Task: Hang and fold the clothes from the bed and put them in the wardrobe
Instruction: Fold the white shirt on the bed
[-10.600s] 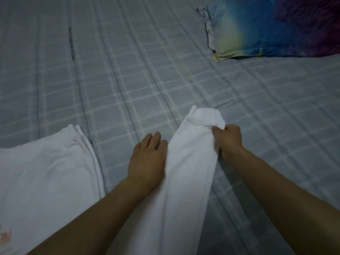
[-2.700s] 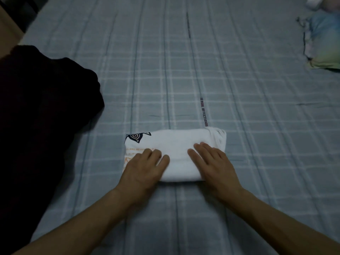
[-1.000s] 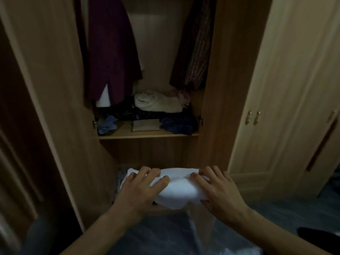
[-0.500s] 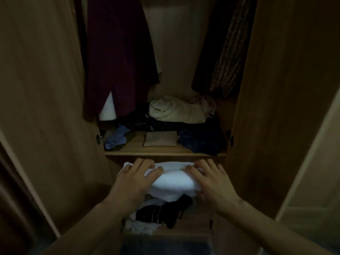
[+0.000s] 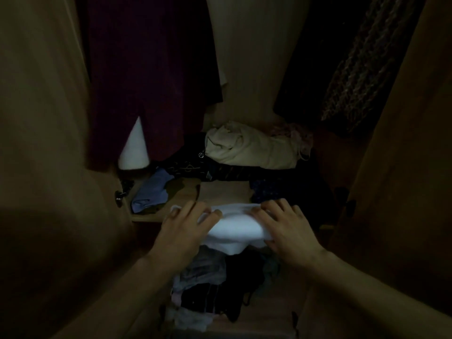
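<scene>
Head view: a folded white garment (image 5: pixel 234 228) is held between both hands at the open wardrobe (image 5: pixel 44 143), level with the front edge of the middle shelf (image 5: pixel 146 218). The left hand (image 5: pixel 183 231) is laid over the garment's left end, fingers curled down over its top, with a small white corner seen beyond the fingertips. The right hand (image 5: pixel 283 228) is laid over the right end in the same way, fingers bent across the top edge; the thumbs are hidden beneath the cloth, so the grip underneath cannot be fully made out. The middle of the garment is left uncovered between the two hands, and its lower edge sags slightly below them.

Behind the garment, on the shelf, a flat tan folded piece (image 5: pixel 225 192) is seen, with a blue cloth (image 5: pixel 151 192) to its left and dark folded clothes (image 5: pixel 281 189) to its right. A bundled cream garment (image 5: pixel 249 148) is piled on dark items further back. A dark maroon garment (image 5: pixel 151 77) is hung at upper left, with a white one (image 5: pixel 134 150) showing below its hem, and a patterned dark garment (image 5: pixel 354 69) is hung at upper right. Below the hands, a lower compartment is filled with a jumble of dark and pale clothes (image 5: pixel 215 289). Lighting is dim throughout.
</scene>
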